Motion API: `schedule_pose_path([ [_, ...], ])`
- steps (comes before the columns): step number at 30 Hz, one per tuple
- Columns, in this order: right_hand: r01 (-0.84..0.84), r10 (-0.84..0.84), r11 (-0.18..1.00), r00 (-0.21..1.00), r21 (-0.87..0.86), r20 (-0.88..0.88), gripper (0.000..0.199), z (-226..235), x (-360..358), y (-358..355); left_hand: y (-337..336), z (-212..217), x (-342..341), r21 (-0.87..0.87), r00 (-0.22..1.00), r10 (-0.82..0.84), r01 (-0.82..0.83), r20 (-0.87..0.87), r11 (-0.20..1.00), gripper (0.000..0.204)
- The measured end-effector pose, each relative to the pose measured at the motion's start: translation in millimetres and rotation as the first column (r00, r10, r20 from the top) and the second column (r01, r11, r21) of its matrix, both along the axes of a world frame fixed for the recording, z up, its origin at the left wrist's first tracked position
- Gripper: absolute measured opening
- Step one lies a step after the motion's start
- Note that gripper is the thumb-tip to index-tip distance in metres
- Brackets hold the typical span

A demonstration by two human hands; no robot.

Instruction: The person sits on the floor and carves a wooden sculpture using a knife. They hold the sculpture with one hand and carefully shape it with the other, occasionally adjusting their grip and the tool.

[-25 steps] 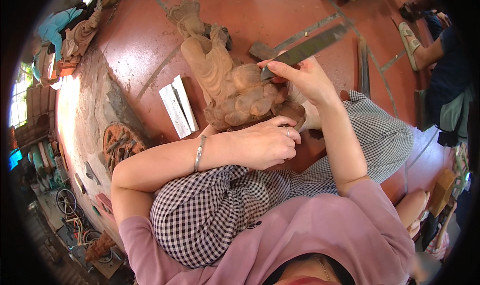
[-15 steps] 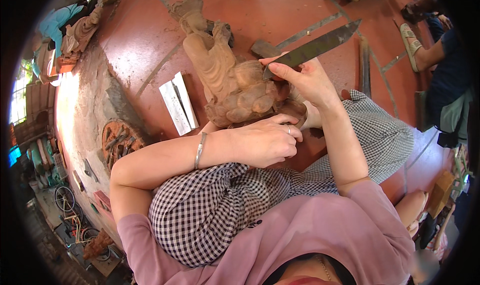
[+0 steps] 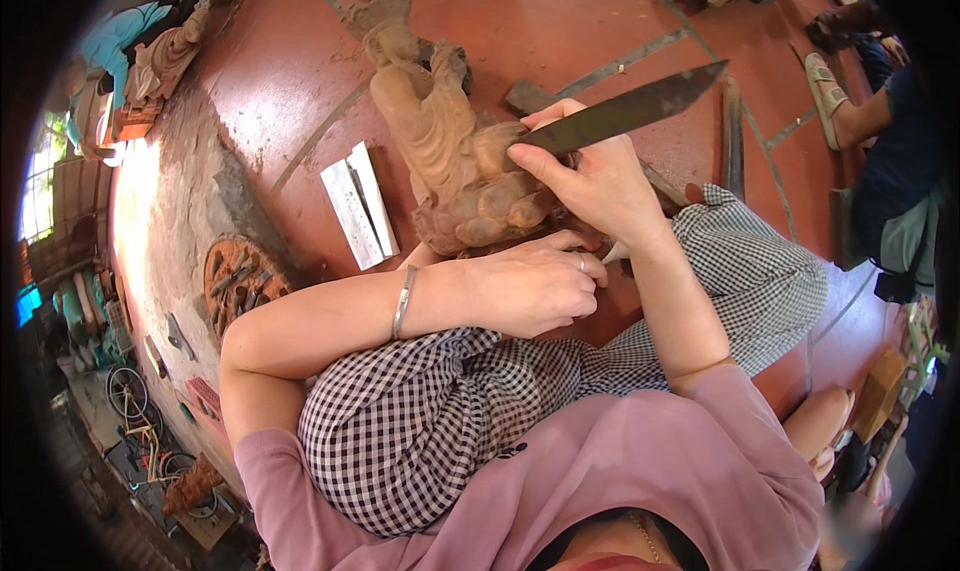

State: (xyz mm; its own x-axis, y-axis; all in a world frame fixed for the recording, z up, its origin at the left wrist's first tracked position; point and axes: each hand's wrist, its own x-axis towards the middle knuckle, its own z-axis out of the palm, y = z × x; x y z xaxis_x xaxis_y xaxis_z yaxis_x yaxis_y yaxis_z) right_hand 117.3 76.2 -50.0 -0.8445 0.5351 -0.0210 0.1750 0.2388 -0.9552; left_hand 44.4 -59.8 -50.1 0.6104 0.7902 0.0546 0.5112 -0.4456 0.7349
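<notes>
A carved wooden statue (image 3: 440, 151) of a robed figure with a tall headpiece lies tilted on the floor before me, its rounded, petalled base toward my body. My left hand (image 3: 540, 286), with a ring and a bangle, curls its fingers at the lower edge of that base; the fingertips are partly hidden. In my right hand (image 3: 610, 181) is a long, dark knife blade (image 3: 640, 109), pinched near its lower end between thumb and fingers. Its lower end lies beside the statue's lap and its tip points up and right. I cannot see a handle.
On the red tiled floor, a white folded sheet (image 3: 360, 206) lies left of the statue. A round tray (image 3: 235, 281) of carving tools is farther left. A wooden block (image 3: 530, 99) and a dark bar (image 3: 733, 141) lie beyond my right hand. Another person's leg (image 3: 860, 121) shows at right.
My right hand has shifted slightly down with the knife blade, which now lies flatter and a little lower at its tip. The left hand has barely moved.
</notes>
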Motion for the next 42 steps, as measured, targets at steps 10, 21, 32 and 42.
schedule_pose_path([
  [10,0.009,-0.019,0.997,0.990,-0.074,-0.137,0.021,-3,0,4,0,-1,2,0.014,1.000,0.003,-0.003,-0.003,1.000,0.012],
  [21,-0.007,0.007,1.000,1.000,0.013,0.021,0.026,4,-1,-3,1,-3,3,-0.055,1.000,-0.019,0.018,-0.025,0.998,0.013],
  [32,0.016,-0.009,0.964,1.000,0.267,-0.028,0.030,12,-8,-13,-5,-12,5,-0.002,0.998,0.046,-0.046,0.030,0.999,0.013],
  [42,0.059,-0.021,0.917,0.995,0.393,-0.100,0.021,11,-16,-1,7,5,0,-0.023,1.000,-0.025,0.025,0.000,0.999,0.016],
])
